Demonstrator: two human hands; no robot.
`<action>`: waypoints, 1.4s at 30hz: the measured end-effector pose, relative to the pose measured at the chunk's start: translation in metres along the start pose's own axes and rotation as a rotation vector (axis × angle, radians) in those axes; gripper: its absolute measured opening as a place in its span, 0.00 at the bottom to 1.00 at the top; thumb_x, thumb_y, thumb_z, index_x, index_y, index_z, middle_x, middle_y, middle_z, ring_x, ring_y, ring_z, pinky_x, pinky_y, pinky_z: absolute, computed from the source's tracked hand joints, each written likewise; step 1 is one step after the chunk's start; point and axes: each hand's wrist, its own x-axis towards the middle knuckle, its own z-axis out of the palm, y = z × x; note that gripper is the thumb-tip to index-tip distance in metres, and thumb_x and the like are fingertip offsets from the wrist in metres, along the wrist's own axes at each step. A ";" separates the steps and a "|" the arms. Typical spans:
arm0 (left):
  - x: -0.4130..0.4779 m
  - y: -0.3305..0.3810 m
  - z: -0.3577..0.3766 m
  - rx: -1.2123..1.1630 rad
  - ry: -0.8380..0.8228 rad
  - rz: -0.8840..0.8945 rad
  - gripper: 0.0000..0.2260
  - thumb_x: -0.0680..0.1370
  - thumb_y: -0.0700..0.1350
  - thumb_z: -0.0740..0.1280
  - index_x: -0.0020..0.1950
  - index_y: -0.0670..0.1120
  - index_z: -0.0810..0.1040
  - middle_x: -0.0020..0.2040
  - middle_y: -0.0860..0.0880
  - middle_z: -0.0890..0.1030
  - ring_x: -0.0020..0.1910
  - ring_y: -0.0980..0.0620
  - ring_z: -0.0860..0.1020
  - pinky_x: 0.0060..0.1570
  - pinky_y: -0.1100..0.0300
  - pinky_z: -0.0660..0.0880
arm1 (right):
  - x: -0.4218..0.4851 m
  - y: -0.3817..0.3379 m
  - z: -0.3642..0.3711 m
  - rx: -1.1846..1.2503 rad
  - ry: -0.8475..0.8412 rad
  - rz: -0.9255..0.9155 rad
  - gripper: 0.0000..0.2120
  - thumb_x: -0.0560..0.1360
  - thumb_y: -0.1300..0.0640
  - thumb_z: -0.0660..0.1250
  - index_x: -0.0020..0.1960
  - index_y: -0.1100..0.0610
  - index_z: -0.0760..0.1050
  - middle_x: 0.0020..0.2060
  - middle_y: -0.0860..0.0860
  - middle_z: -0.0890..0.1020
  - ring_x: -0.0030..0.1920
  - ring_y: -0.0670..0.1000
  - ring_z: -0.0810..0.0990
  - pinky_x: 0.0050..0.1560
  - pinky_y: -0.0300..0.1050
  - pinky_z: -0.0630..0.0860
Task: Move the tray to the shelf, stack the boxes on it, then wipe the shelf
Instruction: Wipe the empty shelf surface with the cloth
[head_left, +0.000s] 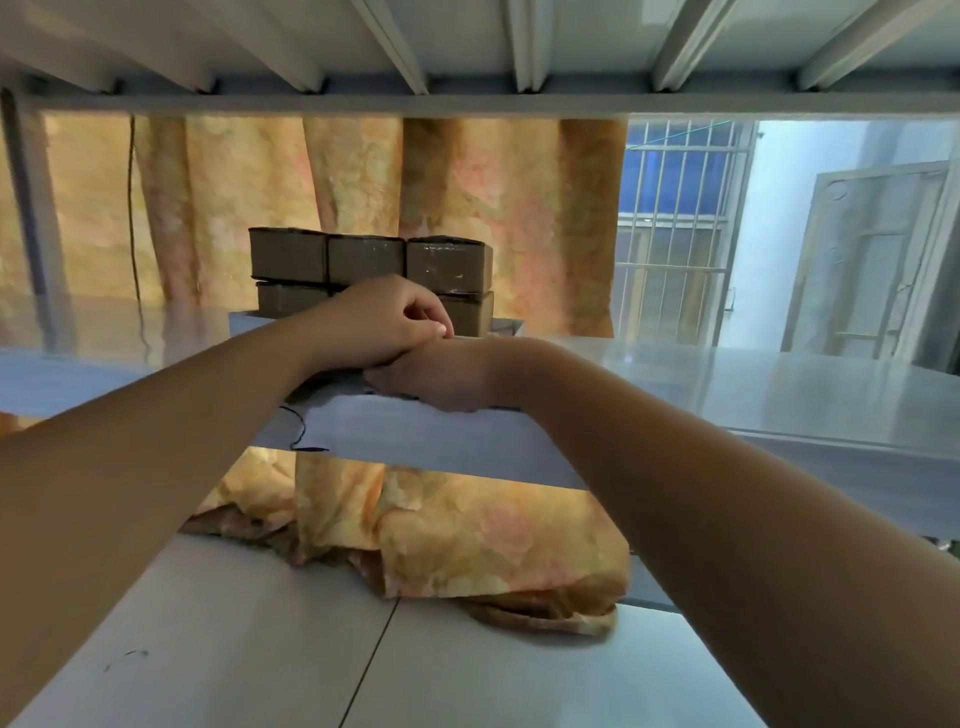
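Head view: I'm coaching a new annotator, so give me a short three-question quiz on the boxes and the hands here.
1. Fill in: the boxes stand on a ___.
2. True or false: the boxes stand in a single layer.
3. Where does the left hand lie?
A: over the wrist of the right hand
B: on top of the boxes
C: against the window bars

Key:
1: tray.
2: false, there are two layers.
3: A.

no legible text, labels or numbers, brown boxes unmarked
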 end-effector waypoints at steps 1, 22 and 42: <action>0.003 0.008 0.004 -0.001 -0.011 0.017 0.08 0.78 0.46 0.63 0.46 0.53 0.82 0.42 0.56 0.81 0.41 0.59 0.77 0.42 0.62 0.72 | -0.007 0.009 -0.002 0.041 -0.013 0.046 0.12 0.83 0.53 0.52 0.44 0.50 0.70 0.36 0.46 0.70 0.28 0.38 0.68 0.25 0.22 0.64; 0.072 0.104 0.059 0.007 -0.134 0.122 0.08 0.78 0.45 0.63 0.49 0.47 0.82 0.47 0.43 0.83 0.41 0.49 0.75 0.41 0.58 0.69 | -0.065 0.133 -0.041 -0.136 -0.106 0.352 0.26 0.83 0.45 0.43 0.77 0.53 0.54 0.75 0.53 0.61 0.74 0.52 0.60 0.72 0.45 0.54; 0.106 0.075 0.071 0.069 -0.168 0.141 0.07 0.78 0.50 0.64 0.50 0.52 0.81 0.40 0.60 0.77 0.39 0.62 0.74 0.36 0.65 0.68 | -0.028 0.176 -0.063 -0.119 -0.153 0.706 0.32 0.79 0.37 0.48 0.74 0.58 0.60 0.73 0.54 0.63 0.70 0.55 0.66 0.69 0.49 0.64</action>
